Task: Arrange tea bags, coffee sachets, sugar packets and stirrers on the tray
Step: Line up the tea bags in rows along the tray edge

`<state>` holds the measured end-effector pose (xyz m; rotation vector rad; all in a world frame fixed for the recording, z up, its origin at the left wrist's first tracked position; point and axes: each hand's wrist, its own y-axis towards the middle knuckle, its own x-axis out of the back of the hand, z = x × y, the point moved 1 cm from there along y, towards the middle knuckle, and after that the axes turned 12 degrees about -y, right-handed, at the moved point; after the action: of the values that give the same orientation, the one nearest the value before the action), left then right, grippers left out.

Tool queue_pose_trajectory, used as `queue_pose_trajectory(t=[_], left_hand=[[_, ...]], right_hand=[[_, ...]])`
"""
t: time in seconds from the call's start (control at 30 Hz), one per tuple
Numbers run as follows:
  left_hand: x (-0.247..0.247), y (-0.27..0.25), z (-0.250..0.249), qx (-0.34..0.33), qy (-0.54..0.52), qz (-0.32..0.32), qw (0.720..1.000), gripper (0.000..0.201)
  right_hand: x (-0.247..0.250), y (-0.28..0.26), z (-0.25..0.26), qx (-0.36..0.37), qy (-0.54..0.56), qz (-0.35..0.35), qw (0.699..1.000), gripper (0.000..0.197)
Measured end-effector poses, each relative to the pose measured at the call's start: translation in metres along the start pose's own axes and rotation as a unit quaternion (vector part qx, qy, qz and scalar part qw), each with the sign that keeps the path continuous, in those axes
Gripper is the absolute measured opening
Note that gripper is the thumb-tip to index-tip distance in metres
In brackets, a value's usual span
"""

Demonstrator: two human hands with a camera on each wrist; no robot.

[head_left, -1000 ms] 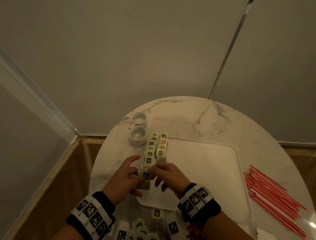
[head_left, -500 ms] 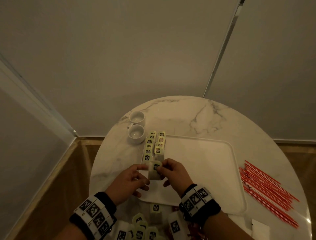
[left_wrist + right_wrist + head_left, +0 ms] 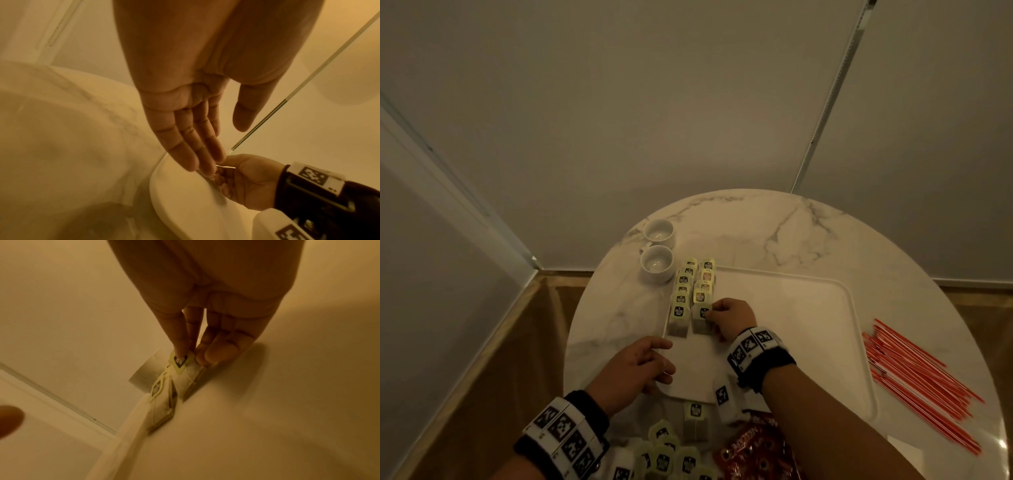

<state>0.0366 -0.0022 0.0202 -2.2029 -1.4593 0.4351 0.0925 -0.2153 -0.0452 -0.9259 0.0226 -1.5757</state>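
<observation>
The right hand (image 3: 727,317) pinches the paper tag of a tea bag (image 3: 702,320) lying at the near end of the second row along the left edge of the tray (image 3: 808,329); the left hand (image 3: 635,365) rests with fingers relaxed and empty at the tray's near left corner. To finish well, press the bag flat, square it against its neighbour (image 3: 678,317), tuck the tag on top, then let go straight up; loose bags (image 3: 693,419) wait at the tabletop's (image 3: 756,226) near edge.
</observation>
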Motion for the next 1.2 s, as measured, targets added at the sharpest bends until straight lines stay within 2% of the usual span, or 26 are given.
queue_pose_trajectory(t=[0.17,0.3,0.53,0.63,0.73,0.83,0.9,1.0,1.1,1.2], left_hand=[[0.002,-0.002,-0.003,0.001,-0.004,-0.002,1.0,0.024],[0.005,-0.003,-0.004,-0.001,-0.008,-0.005,1.0,0.024],[0.007,-0.004,-0.003,-0.004,-0.014,-0.012,1.0,0.024],[0.008,-0.007,-0.003,-0.004,-0.023,-0.01,1.0,0.024],[0.012,-0.01,-0.001,-0.004,-0.017,-0.011,1.0,0.031],[0.021,-0.012,0.006,-0.002,0.018,-0.019,1.0,0.022],[0.029,-0.015,0.014,0.005,0.051,-0.025,0.998,0.021],[0.039,-0.022,0.028,0.026,0.126,-0.023,0.991,0.016],[0.046,-0.031,0.042,0.033,0.222,-0.008,0.975,0.016],[0.047,-0.04,0.051,0.036,0.297,0.008,0.954,0.024]], right_hand=[[-0.009,0.005,0.001,-0.008,-0.048,-0.038,0.998,0.021],[-0.008,0.004,0.0,-0.031,-0.039,-0.068,0.996,0.025],[-0.011,0.005,-0.003,-0.029,-0.103,-0.051,0.993,0.011],[-0.01,0.005,-0.001,-0.024,-0.121,-0.042,0.992,0.011],[-0.006,-0.001,-0.001,-0.03,-0.094,-0.038,0.994,0.014],[-0.001,-0.018,-0.004,-0.008,-0.077,-0.032,0.996,0.02],[0.002,-0.043,-0.007,0.044,-0.097,-0.013,0.994,0.02],[-0.002,-0.092,-0.011,0.145,-0.207,0.073,0.965,0.019],[-0.014,-0.137,-0.019,0.223,-0.348,0.182,0.892,0.031],[-0.027,-0.165,-0.034,0.27,-0.454,0.217,0.821,0.055]])
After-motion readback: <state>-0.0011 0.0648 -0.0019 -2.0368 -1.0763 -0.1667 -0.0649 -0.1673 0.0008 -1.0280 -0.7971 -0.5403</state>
